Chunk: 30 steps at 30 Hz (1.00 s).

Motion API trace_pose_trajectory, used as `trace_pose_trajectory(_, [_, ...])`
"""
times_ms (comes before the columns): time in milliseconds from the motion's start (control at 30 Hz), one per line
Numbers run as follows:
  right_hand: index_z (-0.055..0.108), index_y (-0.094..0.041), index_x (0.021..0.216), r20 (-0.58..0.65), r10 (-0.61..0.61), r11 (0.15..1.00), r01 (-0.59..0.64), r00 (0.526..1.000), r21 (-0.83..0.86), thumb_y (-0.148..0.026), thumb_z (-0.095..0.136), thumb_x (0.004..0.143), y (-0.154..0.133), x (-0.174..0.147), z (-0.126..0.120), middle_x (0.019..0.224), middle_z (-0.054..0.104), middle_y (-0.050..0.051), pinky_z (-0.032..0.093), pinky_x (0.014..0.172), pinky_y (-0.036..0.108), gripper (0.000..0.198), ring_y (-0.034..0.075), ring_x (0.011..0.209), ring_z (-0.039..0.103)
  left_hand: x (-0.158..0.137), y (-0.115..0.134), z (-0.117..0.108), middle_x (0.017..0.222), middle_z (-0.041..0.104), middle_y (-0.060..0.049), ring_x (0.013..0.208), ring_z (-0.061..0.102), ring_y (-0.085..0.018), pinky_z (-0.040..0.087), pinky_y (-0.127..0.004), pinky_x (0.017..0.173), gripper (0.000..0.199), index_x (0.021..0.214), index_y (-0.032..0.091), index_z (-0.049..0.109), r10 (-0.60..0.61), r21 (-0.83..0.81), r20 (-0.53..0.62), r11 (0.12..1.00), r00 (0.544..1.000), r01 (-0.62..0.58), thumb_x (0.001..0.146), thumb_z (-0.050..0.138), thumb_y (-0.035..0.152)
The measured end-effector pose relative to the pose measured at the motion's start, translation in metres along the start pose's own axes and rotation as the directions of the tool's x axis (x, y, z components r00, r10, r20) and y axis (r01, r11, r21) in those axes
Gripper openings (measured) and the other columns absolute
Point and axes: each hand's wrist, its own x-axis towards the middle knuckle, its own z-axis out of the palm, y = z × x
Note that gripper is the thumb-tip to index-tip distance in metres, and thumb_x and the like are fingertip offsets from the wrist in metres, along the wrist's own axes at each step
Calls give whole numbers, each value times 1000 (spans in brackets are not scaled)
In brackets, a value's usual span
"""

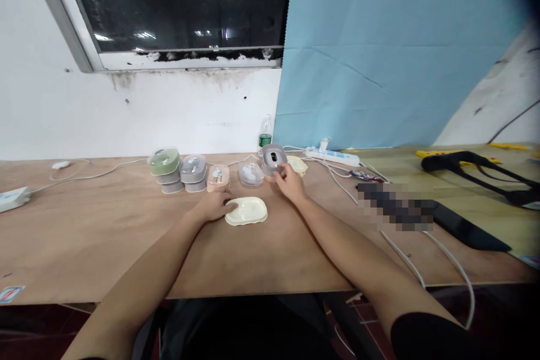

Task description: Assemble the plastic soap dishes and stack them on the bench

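While the cream tray [246, 211] touches the nearer left hand [215, 205] at three o'clock, long axis nine-to-three, the right hand [290, 182] meets the grey container [268, 162] at eleven; whether fingers grip, I cannot tell.

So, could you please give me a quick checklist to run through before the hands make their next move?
1. Left hand at the cream tray: ok, its thumb is at the left edge.
2. Cream tray flat on the table: ok.
3. Right hand at the gray box: ok, fingers at its near side; firmness of grip: cannot tell.
4. Green-topped stack standing upright: ok.
5. Gap between bottle and gray box: cannot tell, the box partly hides the bottle.
6. White cable clear of the cream tray: ok, it lies off to the right.
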Motion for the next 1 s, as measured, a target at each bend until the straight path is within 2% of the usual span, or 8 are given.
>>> trace_pose_trajectory(167, [59, -20, 103, -8, 24, 1000, -24, 1000, 7, -36, 53, 82, 6, 1, 3, 67, 60, -1, 38, 59, 27, 27, 17, 64, 56, 1, -1, 1, 110, 65, -6, 98, 60, -22, 46, -32, 82, 40, 109, 23, 66, -3, 14, -3, 1000, 1000, 3, 90, 41, 48])
trace_pose_trajectory(333, [59, -21, 109, 31, 12, 1000, -13, 999, 8, -34, 50, 84, 8, 1, 3, 67, 62, 0, 38, 60, 28, 29, 18, 65, 57, 0, -1, 0, 111, 65, -6, 99, 60, -23, 47, -32, 83, 41, 111, 24, 66, -11, 13, -4, 1000, 1000, 11, 89, 42, 50])
trace_pose_trajectory(467, [62, -21, 100, 32, 0, 1000, -1, 999, 12, -34, 47, 86, 7, 2, 2, 71, 64, 2, 39, 60, 28, 24, 19, 66, 58, 0, -2, 0, 110, 65, -6, 99, 59, -23, 47, -32, 84, 43, 111, 23, 66, -10, 2, 0, 1000, 1000, 10, 89, 41, 51])
trace_pose_trajectory(800, [57, -19, 100, -66, 12, 999, -9, 998, 54, -36, 54, 81, 5, 3, 4, 77, 66, 4, 42, 65, 30, 25, 19, 68, 59, 1, -2, 0, 109, 64, -8, 99, 58, -22, 46, -33, 85, 44, 112, 22, 66, 0, 9, -15, 1000, 1000, 0, 89, 43, 51])
trace_pose_trajectory(1000, [53, -19, 98, -134, 39, 997, -29, 990, 78, -41, 61, 75, -4, 2, 1, 80, 66, 4, 44, 65, 31, 33, 19, 67, 59, 1, -2, 0, 113, 64, -9, 97, 60, -24, 48, -34, 82, 48, 116, 22, 62, -42, 0, -26, 999, 999, 42, 87, 44, 56])
